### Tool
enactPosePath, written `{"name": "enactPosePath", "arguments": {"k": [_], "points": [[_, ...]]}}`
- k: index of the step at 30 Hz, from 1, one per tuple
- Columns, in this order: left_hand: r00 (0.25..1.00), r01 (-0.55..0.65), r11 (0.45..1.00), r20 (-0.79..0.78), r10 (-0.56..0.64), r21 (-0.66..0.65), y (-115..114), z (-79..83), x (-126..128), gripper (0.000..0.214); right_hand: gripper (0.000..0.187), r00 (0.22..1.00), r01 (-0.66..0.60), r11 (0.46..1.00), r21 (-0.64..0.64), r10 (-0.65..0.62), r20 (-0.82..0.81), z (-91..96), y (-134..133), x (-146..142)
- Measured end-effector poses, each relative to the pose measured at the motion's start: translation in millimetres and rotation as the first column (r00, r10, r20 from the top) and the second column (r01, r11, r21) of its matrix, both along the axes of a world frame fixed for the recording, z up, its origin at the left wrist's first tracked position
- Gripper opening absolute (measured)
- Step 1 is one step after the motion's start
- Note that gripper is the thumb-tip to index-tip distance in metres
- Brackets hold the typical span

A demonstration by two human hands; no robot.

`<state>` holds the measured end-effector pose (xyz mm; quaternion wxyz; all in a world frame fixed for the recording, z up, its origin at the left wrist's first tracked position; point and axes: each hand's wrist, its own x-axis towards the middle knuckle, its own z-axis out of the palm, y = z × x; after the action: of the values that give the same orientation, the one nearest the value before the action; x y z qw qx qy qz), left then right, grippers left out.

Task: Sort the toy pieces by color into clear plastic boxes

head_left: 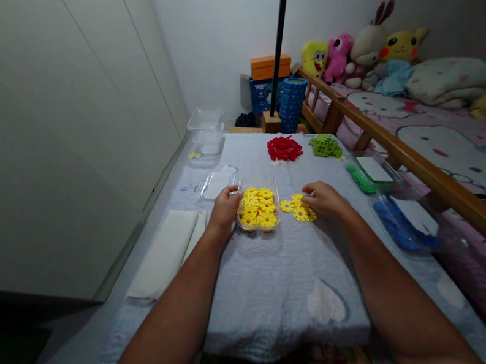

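A clear plastic box (271,182) holding several yellow snowflake-shaped pieces (257,207) sits on a light blue cloth (268,277). My left hand (225,208) grips the box's left rim with curled fingers. A small heap of loose yellow pieces (297,210) lies just right of the box. My right hand (326,199) rests over that heap, fingers curled down onto the pieces; what they pinch is hidden.
Farther back lie a red pile (284,148) and a green pile (325,146). Clear boxes with green (361,179) and blue pieces (400,230) stand at the right beside a wooden bed rail (418,171). A lid (217,181) and empty containers (206,127) sit at the left.
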<state>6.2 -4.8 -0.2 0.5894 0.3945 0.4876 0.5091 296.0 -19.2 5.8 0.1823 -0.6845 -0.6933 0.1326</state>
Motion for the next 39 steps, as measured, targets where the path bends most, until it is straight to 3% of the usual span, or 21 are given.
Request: {"name": "enactPosePath", "arguments": {"k": [5, 14, 23, 29, 34, 39], "points": [[1.0, 0.003, 1.0, -0.008, -0.003, 0.0, 1, -1.9, 0, 0.044, 0.028, 0.999, -0.038, 0.999, -0.023, 0.039, 0.034, -7.9, -3, -6], [1.0, -0.001, 1.0, 0.012, 0.001, 0.007, 1, -4.1, 0, 0.045, 0.011, 0.975, 0.038, 0.999, 0.028, -0.031, -0.22, -9.1, -4, -1], [1.0, -0.003, 1.0, 0.0, 0.003, 0.01, 0, -3.2, -1, 0.043, 0.015, 0.964, 0.054, 0.998, 0.032, -0.044, -0.263, -7.0, -3, 3], [1.0, -0.005, 1.0, -0.012, 0.005, 0.009, 0, -2.5, 0, 0.044, 0.018, 0.875, 0.064, 0.997, 0.033, -0.04, -0.483, 3.9, -7, 2], [1.0, 0.0, 1.0, -0.025, 0.0, 0.009, -1, 0.7, 0, 0.043, 0.019, 0.801, 0.03, 0.993, 0.112, 0.043, -0.597, 23.9, -7, -18], [1.0, 0.001, 1.0, -0.023, -0.001, 0.003, -1, 1.0, 0, 0.044, 0.002, 0.886, -0.084, 0.96, 0.267, 0.194, -0.42, 37.0, 1, -57]]}}
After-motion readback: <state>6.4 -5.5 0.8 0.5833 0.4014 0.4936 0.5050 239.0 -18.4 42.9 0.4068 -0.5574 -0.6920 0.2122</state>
